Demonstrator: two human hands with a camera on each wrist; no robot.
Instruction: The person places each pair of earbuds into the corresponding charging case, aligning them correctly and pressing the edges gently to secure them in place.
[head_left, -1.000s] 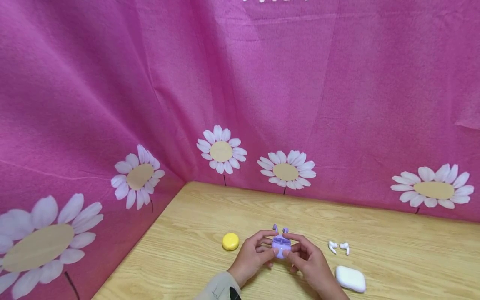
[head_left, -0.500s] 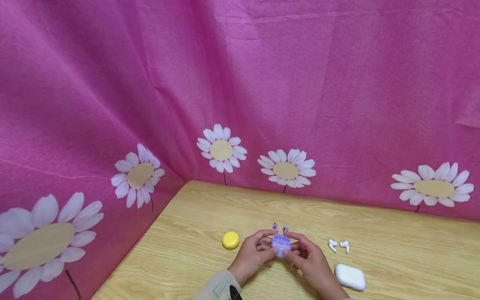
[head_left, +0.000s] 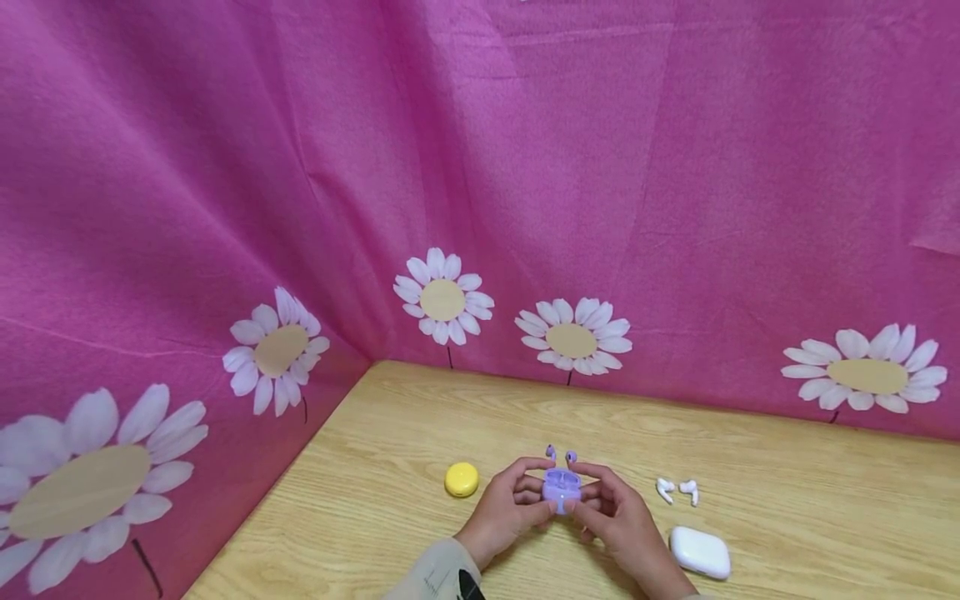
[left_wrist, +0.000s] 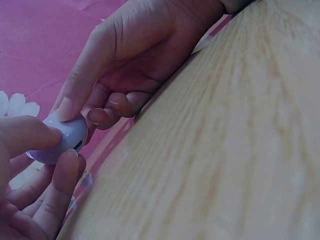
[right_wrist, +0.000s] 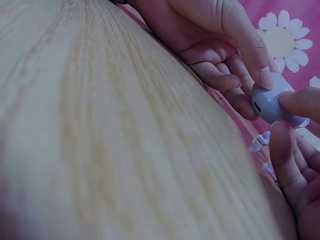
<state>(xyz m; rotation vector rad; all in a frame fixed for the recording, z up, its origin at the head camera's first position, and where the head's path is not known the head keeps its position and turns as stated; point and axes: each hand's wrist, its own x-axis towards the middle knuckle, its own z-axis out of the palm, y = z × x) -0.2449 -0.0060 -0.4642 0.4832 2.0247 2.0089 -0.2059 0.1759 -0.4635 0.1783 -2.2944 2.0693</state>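
Both hands (head_left: 506, 508) (head_left: 624, 527) pinched the open purple case (head_left: 562, 483) from nine and three o'clock — likely for steadiness — purple earbuds (head_left: 572, 457) at twelve

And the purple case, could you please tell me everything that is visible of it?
The purple case is small, rounded and glossy, apparently plastic, with a dark slot in its shell. It looks open, recesses showing inside. The left hand and right hand grip it above the table, one at each side, thumbs on its shell; two purple earbuds are beyond.
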